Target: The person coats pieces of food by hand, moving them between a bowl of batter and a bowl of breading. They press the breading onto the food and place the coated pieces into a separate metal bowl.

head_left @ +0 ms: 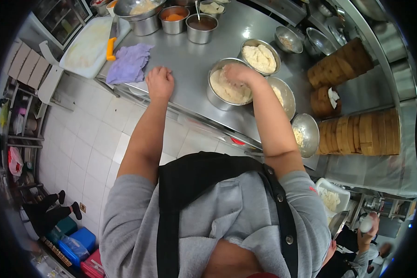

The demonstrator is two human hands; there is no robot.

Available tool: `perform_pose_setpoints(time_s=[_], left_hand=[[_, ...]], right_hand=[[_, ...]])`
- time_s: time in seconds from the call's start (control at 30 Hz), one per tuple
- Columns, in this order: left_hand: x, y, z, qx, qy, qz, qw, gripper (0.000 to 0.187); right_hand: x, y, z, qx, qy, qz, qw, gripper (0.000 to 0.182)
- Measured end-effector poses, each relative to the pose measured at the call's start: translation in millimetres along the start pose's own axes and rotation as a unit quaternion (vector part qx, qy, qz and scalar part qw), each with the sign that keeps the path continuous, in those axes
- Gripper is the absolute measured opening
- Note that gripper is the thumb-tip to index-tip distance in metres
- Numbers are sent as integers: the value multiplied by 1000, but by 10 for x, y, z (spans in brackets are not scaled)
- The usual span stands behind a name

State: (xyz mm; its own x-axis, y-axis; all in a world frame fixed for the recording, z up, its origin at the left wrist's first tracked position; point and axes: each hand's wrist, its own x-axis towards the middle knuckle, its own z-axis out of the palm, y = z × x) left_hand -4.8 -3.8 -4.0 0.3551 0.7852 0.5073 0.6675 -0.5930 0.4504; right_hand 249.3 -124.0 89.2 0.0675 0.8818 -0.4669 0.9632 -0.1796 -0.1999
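Note:
My right hand (239, 74) reaches into a metal pot (221, 103) that holds a pale, floury mixture (227, 91). Its bent fingers press into the mixture, and their tips are partly hidden. At the counter's front edge, my left hand (161, 82) rests on the steel with its fingers curled in and nothing showing in them. A crumpled purple cloth (127, 65) lies just to its left. Behind the pot, a bowl (264, 72) is heaped with a similar pale mixture (260, 56). Two more bowls, one half behind my right forearm and a smaller one (306, 134), also contain pale food.
At the back left stand a white cutting board (81, 53), an orange-handled knife (110, 48) and several metal pots, one with a spoon (198, 11). Bamboo steamers (361, 134) are stacked on the right. Another person's hand (373, 222) holds something white at lower right.

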Motion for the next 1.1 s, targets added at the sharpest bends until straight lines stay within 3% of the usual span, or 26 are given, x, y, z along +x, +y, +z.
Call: perform_pose_setpoints(time_s=[0.13, 0.23, 0.27, 0.33, 0.43, 0.53, 0.63, 0.73, 0.8, 0.87, 0.97, 1.1], left_hand=[[-2, 26, -11, 8, 4, -4, 1000, 11], [49, 29, -21, 8, 10, -1, 1000, 11], [20, 31, -16, 6, 9, -2, 1000, 11], [25, 34, -19, 0, -2, -12, 1000, 12], [37, 57, -42, 0, -20, -19, 1000, 13], [23, 48, -59, 4, -6, -10, 1000, 11], [21, 48, -43, 1, 10, -1, 1000, 11], [52, 35, -17, 1, 20, 4, 1000, 10], [12, 18, -9, 1, 15, 0, 1000, 10], [30, 14, 3, 1, 10, -6, 1000, 10], [25, 26, -13, 2, 8, -4, 1000, 10], [18, 15, 0, 2, 12, -4, 1000, 10]], right_hand=[[6, -77, 138, -25, 32, 56, 998, 22], [-133, -47, -97, -52, -71, 16, 996, 22], [-235, -83, -109, 67, -43, 56, 995, 24], [-494, -227, -122, 297, 17, 133, 946, 30], [-319, -172, 17, 135, -77, 106, 982, 37], [-521, -225, -172, 192, -5, 90, 977, 41], [-428, -276, 14, 83, -33, 98, 991, 40], [-631, -363, -195, 250, -26, 158, 955, 40], [-144, 158, 336, 119, 51, 75, 989, 42], [-96, 187, 459, 39, 110, 63, 991, 45], [-608, -546, 169, 17, 133, 151, 980, 52], [-548, -482, 216, 39, 144, 170, 974, 51]])
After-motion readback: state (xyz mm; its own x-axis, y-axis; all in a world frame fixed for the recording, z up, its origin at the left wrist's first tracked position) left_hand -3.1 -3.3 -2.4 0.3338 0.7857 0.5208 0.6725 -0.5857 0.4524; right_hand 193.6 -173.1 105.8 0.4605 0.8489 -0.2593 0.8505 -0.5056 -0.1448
